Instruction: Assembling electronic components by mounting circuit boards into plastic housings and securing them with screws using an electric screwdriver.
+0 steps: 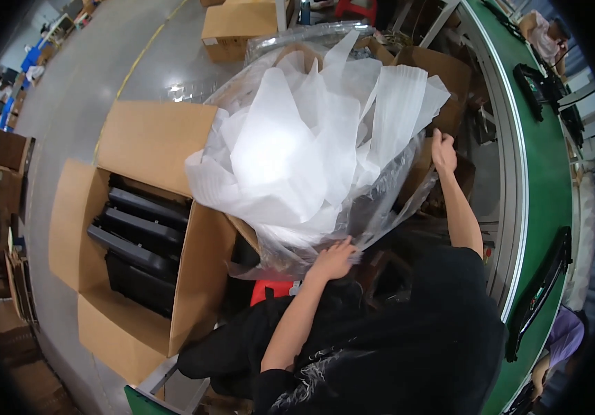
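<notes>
A large clear plastic bag (389,200) stuffed with white foam sheets (280,149) stands in front of me. My right hand (443,151) is closed on the bag's rim at its right side. On the near rim, my left hand (332,261) grips the same plastic, its fingers slightly blurred. Between the two hands the film is stretched taut. Foam sheets rise above the bag's mouth and spill over its left side. What lies under them is hidden.
Left of the bag, an open cardboard box (204,277) holds several black plastic parts (142,235). A green-topped workbench (536,180) with black panels runs along my right. A closed carton (240,31) stands at the back. Other people sit beyond the bench.
</notes>
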Action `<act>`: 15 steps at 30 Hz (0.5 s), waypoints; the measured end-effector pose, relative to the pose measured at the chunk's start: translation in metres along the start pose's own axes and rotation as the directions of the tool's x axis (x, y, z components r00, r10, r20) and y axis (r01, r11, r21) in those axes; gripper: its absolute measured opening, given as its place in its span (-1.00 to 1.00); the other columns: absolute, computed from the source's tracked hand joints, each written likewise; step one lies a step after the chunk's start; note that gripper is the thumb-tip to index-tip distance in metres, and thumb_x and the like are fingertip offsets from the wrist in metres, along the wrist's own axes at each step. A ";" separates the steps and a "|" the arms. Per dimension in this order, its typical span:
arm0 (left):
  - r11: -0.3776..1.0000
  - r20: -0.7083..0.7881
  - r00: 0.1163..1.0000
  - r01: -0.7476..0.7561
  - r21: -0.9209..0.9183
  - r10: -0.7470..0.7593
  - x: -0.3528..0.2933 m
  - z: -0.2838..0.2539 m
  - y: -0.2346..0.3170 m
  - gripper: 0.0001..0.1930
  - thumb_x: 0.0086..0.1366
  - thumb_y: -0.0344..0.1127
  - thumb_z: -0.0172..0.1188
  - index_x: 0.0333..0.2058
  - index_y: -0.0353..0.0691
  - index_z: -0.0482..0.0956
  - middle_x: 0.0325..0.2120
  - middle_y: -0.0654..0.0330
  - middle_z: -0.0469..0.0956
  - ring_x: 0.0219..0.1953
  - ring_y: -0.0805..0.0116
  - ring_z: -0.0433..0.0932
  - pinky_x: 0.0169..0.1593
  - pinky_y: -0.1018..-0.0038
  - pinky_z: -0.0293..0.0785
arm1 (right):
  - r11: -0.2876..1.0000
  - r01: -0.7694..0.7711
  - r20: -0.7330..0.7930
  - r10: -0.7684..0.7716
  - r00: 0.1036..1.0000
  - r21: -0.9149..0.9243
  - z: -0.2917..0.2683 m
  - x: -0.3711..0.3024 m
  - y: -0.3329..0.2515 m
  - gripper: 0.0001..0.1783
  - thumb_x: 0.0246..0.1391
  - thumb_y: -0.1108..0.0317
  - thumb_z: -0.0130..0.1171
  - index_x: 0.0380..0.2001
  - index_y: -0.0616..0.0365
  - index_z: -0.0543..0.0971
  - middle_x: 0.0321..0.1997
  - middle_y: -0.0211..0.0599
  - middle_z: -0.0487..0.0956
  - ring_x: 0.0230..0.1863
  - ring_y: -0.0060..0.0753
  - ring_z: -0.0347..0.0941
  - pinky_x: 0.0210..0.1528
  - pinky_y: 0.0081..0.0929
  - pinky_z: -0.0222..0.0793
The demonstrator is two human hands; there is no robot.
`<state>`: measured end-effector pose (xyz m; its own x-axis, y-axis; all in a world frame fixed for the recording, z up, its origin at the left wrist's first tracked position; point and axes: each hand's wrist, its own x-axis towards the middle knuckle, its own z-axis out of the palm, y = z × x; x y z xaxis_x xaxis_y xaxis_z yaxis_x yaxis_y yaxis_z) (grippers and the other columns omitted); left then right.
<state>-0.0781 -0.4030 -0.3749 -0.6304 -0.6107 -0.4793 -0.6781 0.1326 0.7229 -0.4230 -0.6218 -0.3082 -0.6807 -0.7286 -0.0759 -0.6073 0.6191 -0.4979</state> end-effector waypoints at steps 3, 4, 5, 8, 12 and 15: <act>0.997 0.037 0.998 0.058 0.043 -0.059 -0.002 0.001 -0.006 -0.40 0.19 -0.27 0.12 0.24 0.01 0.26 0.38 0.11 0.08 0.34 0.00 0.18 0.24 0.00 0.26 | 0.968 0.231 -0.044 -0.236 0.971 -0.100 0.040 0.037 0.045 -0.21 0.10 -0.16 0.12 0.11 0.36 0.38 0.05 0.22 0.53 0.13 0.20 0.44 0.22 -0.07 0.30; 0.990 -0.043 0.994 0.100 0.098 -0.096 -0.012 -0.001 -0.006 -0.41 0.19 -0.23 0.14 0.22 -0.03 0.28 0.35 0.09 0.13 0.28 0.02 0.27 0.21 0.05 0.31 | 0.966 0.242 -0.021 -0.244 0.969 -0.094 0.047 0.033 0.034 -0.21 0.10 -0.16 0.12 0.11 0.36 0.38 0.05 0.22 0.53 0.13 0.20 0.44 0.22 -0.07 0.30; 0.977 -0.129 0.983 0.148 0.153 -0.129 -0.023 -0.007 -0.006 -0.42 0.19 -0.19 0.16 0.20 -0.08 0.30 0.33 0.08 0.18 0.23 0.03 0.36 0.18 0.09 0.36 | 0.998 0.069 0.203 -0.069 0.977 0.009 0.048 0.025 0.011 -0.33 0.09 -0.07 0.17 -0.01 0.38 0.46 -0.04 0.22 0.57 0.05 0.22 0.48 0.15 -0.07 0.36; 0.896 -0.313 0.946 0.208 0.393 -0.082 -0.057 -0.014 0.011 -0.51 0.17 -0.25 0.18 0.10 -0.19 0.40 0.03 0.09 0.46 0.00 0.17 0.54 0.00 0.20 0.46 | 0.997 0.057 0.225 -0.042 0.973 -0.057 0.049 0.036 0.015 -0.50 0.11 0.06 0.19 -0.23 0.41 0.56 -0.21 0.22 0.61 -0.08 0.25 0.54 0.00 -0.04 0.46; 0.780 -0.530 0.843 0.268 0.565 0.095 -0.099 -0.032 0.015 -0.65 0.12 -0.35 0.17 -0.08 -0.21 0.47 -0.28 0.17 0.53 -0.17 0.25 0.54 -0.06 0.30 0.38 | 0.969 0.226 0.054 -0.221 0.974 -0.099 0.025 0.055 0.013 -0.60 0.15 0.16 0.14 -0.28 0.38 0.59 -0.22 0.24 0.60 -0.08 0.24 0.53 -0.06 -0.02 0.47; 0.854 -0.535 0.839 0.202 0.479 0.102 -0.114 -0.045 0.034 -0.67 0.06 -0.29 0.25 -0.18 -0.21 0.47 -0.34 0.15 0.51 -0.18 0.20 0.51 -0.07 0.29 0.38 | 0.987 0.153 0.022 -0.152 0.988 -0.050 0.044 0.066 0.024 -0.59 0.14 0.11 0.15 -0.28 0.33 0.60 -0.13 0.21 0.59 -0.04 0.23 0.52 -0.04 -0.05 0.46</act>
<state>-0.0124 -0.3640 -0.2733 -0.3960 -0.9162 -0.0621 -0.8874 0.3644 0.2822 -0.4643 -0.6676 -0.3633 -0.5714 -0.8205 -0.0187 -0.7239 0.5146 -0.4594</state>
